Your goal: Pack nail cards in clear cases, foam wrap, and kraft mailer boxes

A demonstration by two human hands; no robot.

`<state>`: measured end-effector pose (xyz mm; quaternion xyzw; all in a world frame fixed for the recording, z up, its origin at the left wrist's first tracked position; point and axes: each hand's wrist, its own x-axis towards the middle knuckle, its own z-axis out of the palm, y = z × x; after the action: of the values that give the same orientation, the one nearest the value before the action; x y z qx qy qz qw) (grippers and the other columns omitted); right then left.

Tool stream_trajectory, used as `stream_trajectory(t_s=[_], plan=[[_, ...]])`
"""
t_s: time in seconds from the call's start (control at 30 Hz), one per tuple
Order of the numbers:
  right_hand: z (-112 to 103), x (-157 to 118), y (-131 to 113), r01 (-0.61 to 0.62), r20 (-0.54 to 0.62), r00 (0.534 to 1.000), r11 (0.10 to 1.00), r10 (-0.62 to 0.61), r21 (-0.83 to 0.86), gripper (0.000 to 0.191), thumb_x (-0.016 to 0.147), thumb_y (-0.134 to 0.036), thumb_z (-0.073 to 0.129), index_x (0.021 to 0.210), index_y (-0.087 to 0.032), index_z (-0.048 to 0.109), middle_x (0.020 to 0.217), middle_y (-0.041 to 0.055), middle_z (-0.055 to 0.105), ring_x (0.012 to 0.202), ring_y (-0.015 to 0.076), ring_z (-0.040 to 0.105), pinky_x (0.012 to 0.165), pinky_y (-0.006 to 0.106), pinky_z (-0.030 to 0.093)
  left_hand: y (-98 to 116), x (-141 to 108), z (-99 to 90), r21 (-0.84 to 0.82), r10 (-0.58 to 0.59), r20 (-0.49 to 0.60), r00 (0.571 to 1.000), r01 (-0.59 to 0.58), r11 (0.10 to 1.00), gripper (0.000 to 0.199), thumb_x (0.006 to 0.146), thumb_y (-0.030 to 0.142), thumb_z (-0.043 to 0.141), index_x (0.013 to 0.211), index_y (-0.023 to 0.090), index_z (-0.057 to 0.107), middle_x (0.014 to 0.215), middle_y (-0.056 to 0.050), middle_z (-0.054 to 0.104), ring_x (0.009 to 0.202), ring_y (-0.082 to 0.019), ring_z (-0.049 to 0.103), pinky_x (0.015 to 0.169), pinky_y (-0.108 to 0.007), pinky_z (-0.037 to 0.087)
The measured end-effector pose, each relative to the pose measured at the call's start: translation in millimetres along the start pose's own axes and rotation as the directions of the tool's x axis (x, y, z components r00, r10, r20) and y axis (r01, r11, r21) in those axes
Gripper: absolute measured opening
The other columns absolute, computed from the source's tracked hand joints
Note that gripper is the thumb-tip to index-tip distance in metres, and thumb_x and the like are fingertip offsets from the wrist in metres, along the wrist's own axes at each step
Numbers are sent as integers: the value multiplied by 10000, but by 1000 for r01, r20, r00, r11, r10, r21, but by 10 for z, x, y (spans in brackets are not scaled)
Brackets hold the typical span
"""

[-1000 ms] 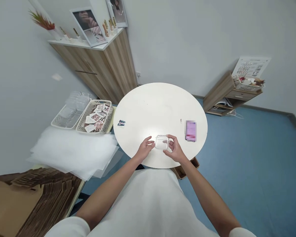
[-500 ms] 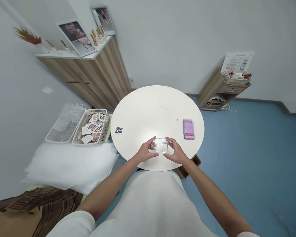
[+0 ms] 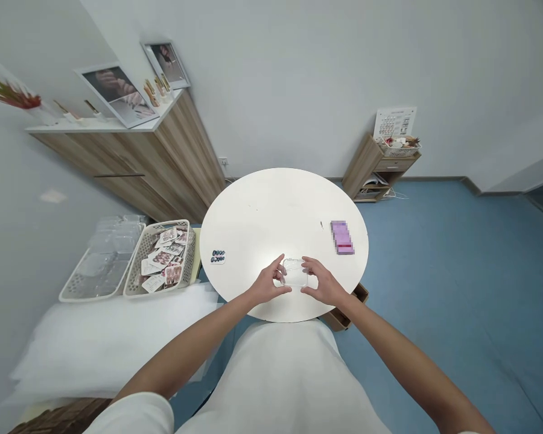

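Observation:
A small clear plastic box (image 3: 295, 273) is between my two hands over the near part of the round white table (image 3: 271, 199). My left hand (image 3: 268, 283) grips its left side, thumb at the near edge and fingers at the far edge. On its right side my right hand (image 3: 324, 284) holds it the same way. Whether the box rests on the tabletop or hangs just above it, I cannot tell. A card of dark press-on nails (image 3: 218, 257) lies at the table's left edge. Toward the right lies a blurred purple packet (image 3: 342, 237).
Left of the table stand a white basket (image 3: 190, 256) of nail cards and another basket (image 3: 66, 296) of clear plastic boxes, with white sheets (image 3: 113, 337) nearer me. A wooden cabinet (image 3: 185, 144) is behind; a small shelf unit (image 3: 366, 163) stands at the back right. Cardboard (image 3: 63, 417) shows at lower left.
My view has turned slightly, so the room appears shifted and lower. Both hands stay on the clear plastic box, with only slight finger movement.

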<state>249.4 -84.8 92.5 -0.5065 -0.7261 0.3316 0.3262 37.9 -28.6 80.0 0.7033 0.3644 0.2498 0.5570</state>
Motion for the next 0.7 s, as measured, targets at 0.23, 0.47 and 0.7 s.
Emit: stream_trajectory(t_s=[0.23,0.47,0.7], plan=[[25,11,-35,3,-80,997,999,1,53,552,628,-267,682,1136,-227,470,1275,119,433,1155,261,442,866,416,474,8,31,-70,22,36,48,998,-38,999,794,594,254,716,1286,233,328,870,2,498,697,-90,499,720,-295,468],[-26,50,-2,-1,-121,992,982,24,188,537,590,-305,713,1089,-217,534,1236,115,461,1127,257,474,885,403,471,95,75,-48,-67,6,42,999,-3,998,798,585,249,732,1279,243,338,887,-5,499,749,-108,530,737,-309,478],[-50,123,-44,-97,-51,991,918,127,385,518,569,-302,740,1042,-227,541,1200,91,479,1020,225,553,872,387,477,32,21,-45,-222,-60,39,997,67,973,805,556,215,756,1264,248,374,968,-39,511,807,-130,545,751,-321,478]])
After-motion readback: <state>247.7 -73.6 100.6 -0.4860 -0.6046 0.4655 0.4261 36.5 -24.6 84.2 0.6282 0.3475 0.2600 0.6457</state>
